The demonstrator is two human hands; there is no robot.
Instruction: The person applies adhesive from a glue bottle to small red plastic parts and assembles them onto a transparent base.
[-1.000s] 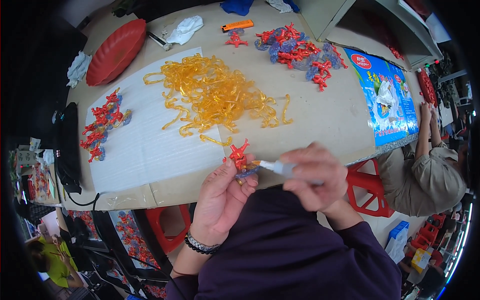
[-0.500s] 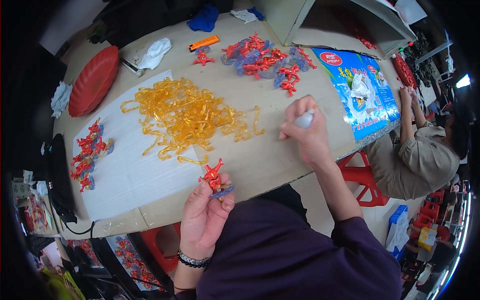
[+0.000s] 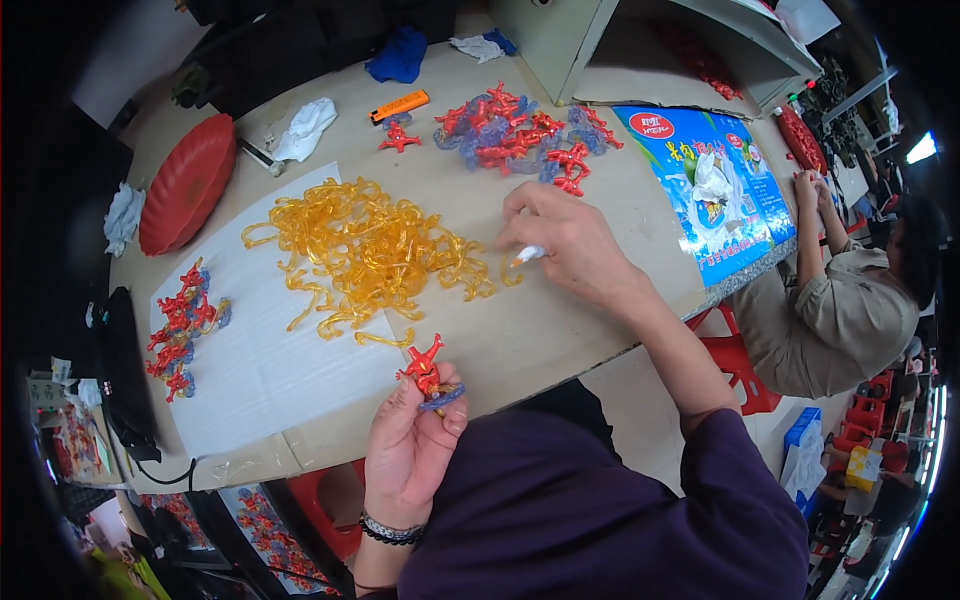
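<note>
My left hand, near the table's front edge, pinches a red toy figure with a translucent purple base. My right hand is closed around a small white bottle with an orange tip, mostly hidden in the palm. Its fingers are over a single curved yellow piece; whether they touch it I cannot tell. Just left of that lies a heap of translucent yellow curved pieces. Beyond my right hand sits a pile of red and purple figures.
More figures stand in a row on a white sheet at left. A red dish, white cloth, orange box and blue cloth lie farther back. A blue printed sheet is at right, near a seated person.
My right hand has moved left with the white bottle, from bare table to the lone yellow piece. My left hand still holds the figure. The view has shifted slightly.
</note>
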